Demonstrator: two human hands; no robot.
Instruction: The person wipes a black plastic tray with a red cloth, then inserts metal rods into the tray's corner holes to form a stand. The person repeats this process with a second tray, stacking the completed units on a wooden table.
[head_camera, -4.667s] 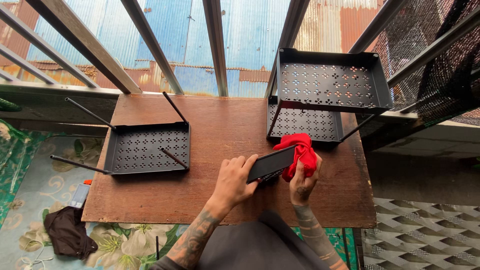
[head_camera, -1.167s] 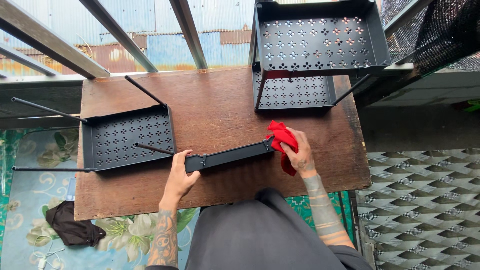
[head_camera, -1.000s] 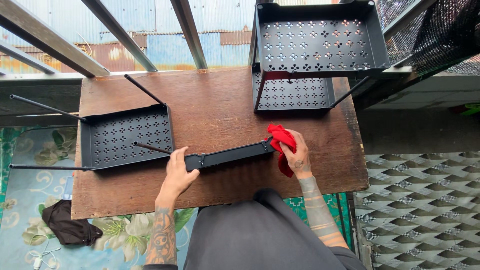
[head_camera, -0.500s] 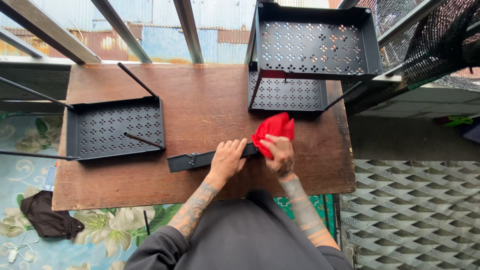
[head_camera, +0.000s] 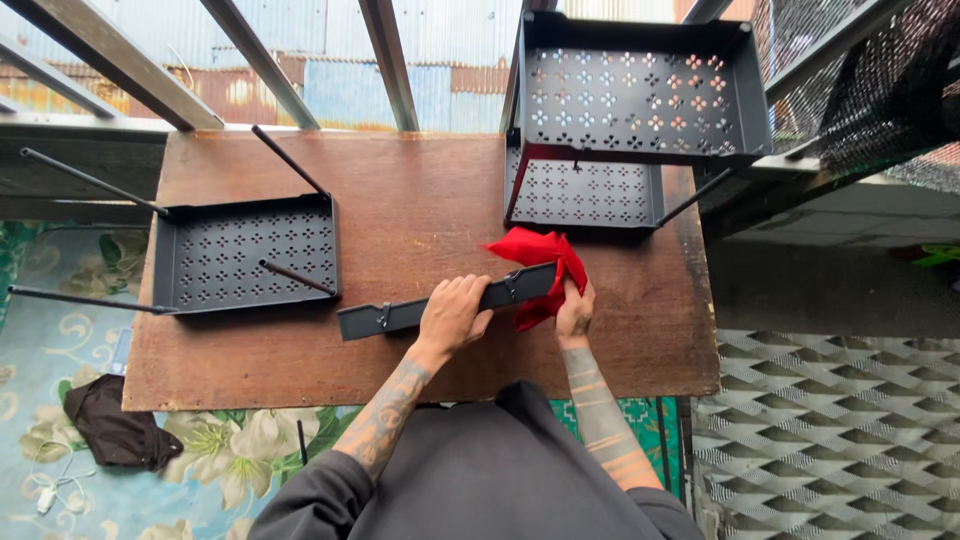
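At centre frame, a person's left hand (head_camera: 455, 312) closes over the middle of a long dark metal bar (head_camera: 400, 314) lying on the brown wooden table (head_camera: 420, 200). The right hand (head_camera: 574, 312) grips a red cloth (head_camera: 535, 250) bunched around the bar's right end, apparently pressing it. Perforated black trays (head_camera: 245, 255) sit at left and upper right.
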